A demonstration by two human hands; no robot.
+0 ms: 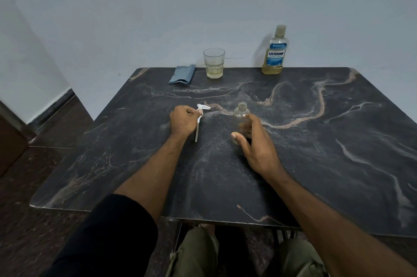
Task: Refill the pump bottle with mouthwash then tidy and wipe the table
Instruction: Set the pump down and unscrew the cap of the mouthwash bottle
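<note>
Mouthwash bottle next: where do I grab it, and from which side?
Grip the Listerine bottle round its labelled body below the shoulder, coming from the front. It stands upright, cap on, at the table's far edge against the wall, so the back is likely closed off; the narrow neck gives less hold.

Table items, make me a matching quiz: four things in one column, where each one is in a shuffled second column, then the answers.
Things:
1. pump head
2. small clear bottle
3. blue cloth
4. mouthwash bottle

Places:
A. back right of the table, by the wall
B. gripped in the left hand
C. folded at the back, left of the glass
D. uncapped, held by the right hand

Pairs: 1-B, 2-D, 3-C, 4-A
</note>
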